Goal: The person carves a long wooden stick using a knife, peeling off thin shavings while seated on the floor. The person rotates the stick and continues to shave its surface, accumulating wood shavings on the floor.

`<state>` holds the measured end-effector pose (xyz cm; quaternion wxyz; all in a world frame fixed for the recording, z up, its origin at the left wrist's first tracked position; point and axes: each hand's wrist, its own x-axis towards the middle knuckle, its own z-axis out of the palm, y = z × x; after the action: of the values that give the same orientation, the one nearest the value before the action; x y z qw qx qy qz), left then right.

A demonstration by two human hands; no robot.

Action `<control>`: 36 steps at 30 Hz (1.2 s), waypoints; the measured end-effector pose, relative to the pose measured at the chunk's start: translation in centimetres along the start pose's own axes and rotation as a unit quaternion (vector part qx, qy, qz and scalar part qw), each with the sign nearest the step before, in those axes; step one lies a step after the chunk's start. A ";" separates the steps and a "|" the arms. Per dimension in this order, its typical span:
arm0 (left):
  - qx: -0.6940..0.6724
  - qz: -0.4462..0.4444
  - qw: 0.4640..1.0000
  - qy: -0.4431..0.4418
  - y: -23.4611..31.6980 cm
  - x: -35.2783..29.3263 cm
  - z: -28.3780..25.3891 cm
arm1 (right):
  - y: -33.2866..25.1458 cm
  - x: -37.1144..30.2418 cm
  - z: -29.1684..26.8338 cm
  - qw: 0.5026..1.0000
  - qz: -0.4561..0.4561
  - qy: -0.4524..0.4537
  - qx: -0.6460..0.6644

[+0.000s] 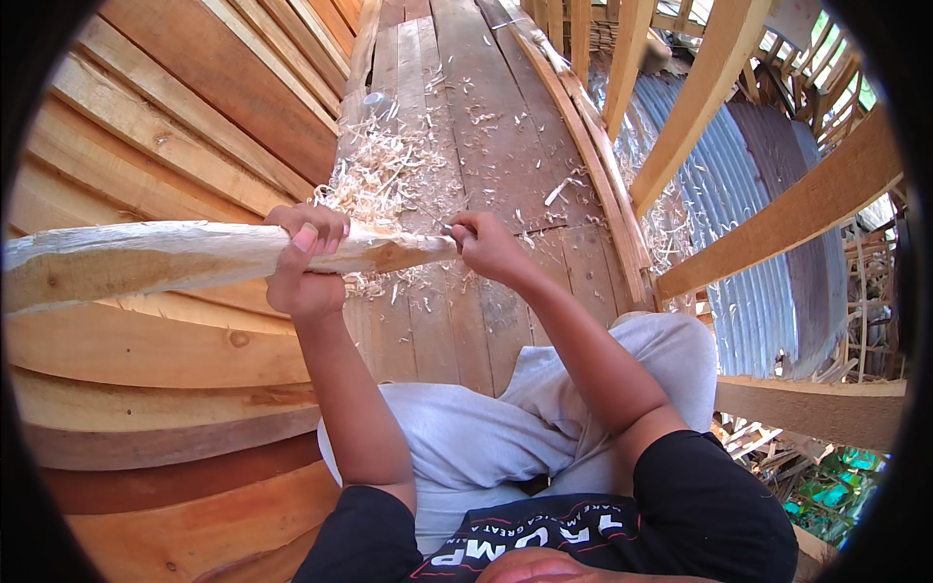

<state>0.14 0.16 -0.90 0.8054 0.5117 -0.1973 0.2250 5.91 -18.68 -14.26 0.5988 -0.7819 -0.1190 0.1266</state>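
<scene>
A long pale wooden pole (175, 255), stripped of bark and narrowing to a point, reaches in from the left edge across the space in front of me. My left hand (309, 260) is wrapped round it a little way back from the thin end. At the tapered tip, my right hand (485, 249) is closed. A small dark bit shows by its thumb, but most of whatever it holds is hidden by the fingers. Curly wood shavings (381, 175) lie heaped on the floor just beyond both hands.
Stacked planks (165, 107) line the left side. The plank floor (486, 117) has scattered shavings and a clear cup-like container (377, 102). At right stand wooden posts and rails (695, 92), with corrugated metal sheets (743, 223) beyond. My bent legs (476, 428) are close below the pole.
</scene>
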 end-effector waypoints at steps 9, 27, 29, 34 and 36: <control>-0.004 0.001 1.000 -0.008 0.0 0.3 0.4 | -2.5 -1.6 -0.7 0.984 0.138 -0.112 0.023; 0.012 0.003 0.996 -0.083 -0.3 0.1 1.8 | -0.3 -2.2 1.0 0.967 0.128 0.063 -0.209; 0.013 -0.009 0.997 -0.075 -0.6 -0.4 2.6 | 3.9 -1.2 0.7 0.962 0.117 0.052 -0.240; 0.051 -0.001 0.996 -0.077 -0.4 -0.6 3.2 | -4.3 -2.9 0.7 0.984 0.107 0.028 -0.140; 0.061 -0.014 0.996 -0.055 -0.3 -0.7 4.3 | -2.7 -1.8 0.3 0.991 0.106 0.032 -0.079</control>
<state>-0.60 -4.01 0.20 0.7636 0.5743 -0.2203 0.1964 3.99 -18.30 -11.62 0.5217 -0.8385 -0.0257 0.1549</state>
